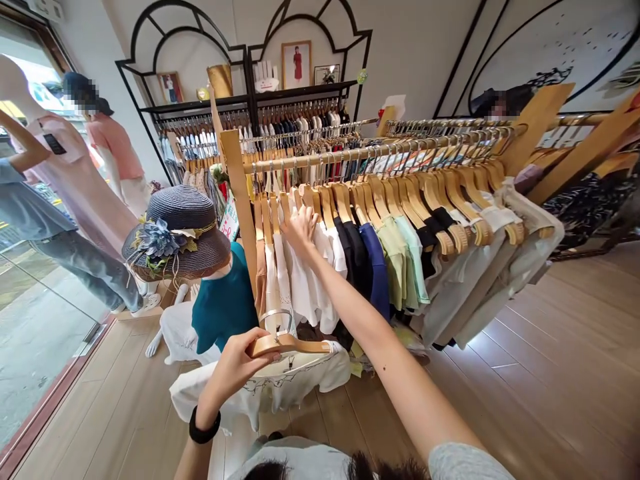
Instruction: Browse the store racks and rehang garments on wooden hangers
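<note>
My left hand (pixel 243 365) is closed around one shoulder of a wooden hanger (pixel 295 343), held low in front of the rack. From this hanger hangs a white blouse (pixel 310 380) with dark trim along its neckline. My right hand (pixel 301 227) reaches up among the hangers on the clothes rack (pixel 235 180). Its fingers are bent at the top of the white garments (pixel 303 287) hanging there; whether they grip a hanger I cannot make out. Dark, blue and green tops (pixel 393 260) hang just to the right of that hand.
A mannequin in a teal top (pixel 220 307) and a flowered straw hat (pixel 175 227) sits left of the rack. Other dressed mannequins (pixel 117 153) stand by the glass front. Pale trousers (pixel 480 293) hang at the rack's right end. Further clothes racks (pixel 320 127) line the back wall.
</note>
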The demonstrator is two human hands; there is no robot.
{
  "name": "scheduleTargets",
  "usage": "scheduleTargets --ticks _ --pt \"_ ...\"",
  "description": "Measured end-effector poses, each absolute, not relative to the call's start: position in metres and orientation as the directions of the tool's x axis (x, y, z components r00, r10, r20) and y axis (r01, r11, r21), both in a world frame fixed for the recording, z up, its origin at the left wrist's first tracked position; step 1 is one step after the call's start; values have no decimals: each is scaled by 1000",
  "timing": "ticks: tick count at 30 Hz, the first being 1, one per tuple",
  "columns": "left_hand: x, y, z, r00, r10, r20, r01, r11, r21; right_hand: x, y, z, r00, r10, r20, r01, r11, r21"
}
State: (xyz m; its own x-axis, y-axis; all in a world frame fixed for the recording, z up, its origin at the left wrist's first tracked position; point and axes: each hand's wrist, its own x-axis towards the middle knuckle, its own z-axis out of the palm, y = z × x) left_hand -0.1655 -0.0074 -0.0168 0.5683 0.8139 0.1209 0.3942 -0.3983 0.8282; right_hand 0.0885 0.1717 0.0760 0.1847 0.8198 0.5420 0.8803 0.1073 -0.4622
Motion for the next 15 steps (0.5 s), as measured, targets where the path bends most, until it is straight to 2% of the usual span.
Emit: scheduleTargets --ticks 3,12,15 --pt "-166 -9 -16 561 820 116 405 -393 826 84 168 77 247 806 538 906 5 -423" --pt "-171 -6 -20 562 818 120 441 -419 794 113 156 91 302 802 516 929 -126 -348" --pt "-171 -5 -20 572 810 130 432 -432 791 121 158 92 292 834 469 937 -150 -317"
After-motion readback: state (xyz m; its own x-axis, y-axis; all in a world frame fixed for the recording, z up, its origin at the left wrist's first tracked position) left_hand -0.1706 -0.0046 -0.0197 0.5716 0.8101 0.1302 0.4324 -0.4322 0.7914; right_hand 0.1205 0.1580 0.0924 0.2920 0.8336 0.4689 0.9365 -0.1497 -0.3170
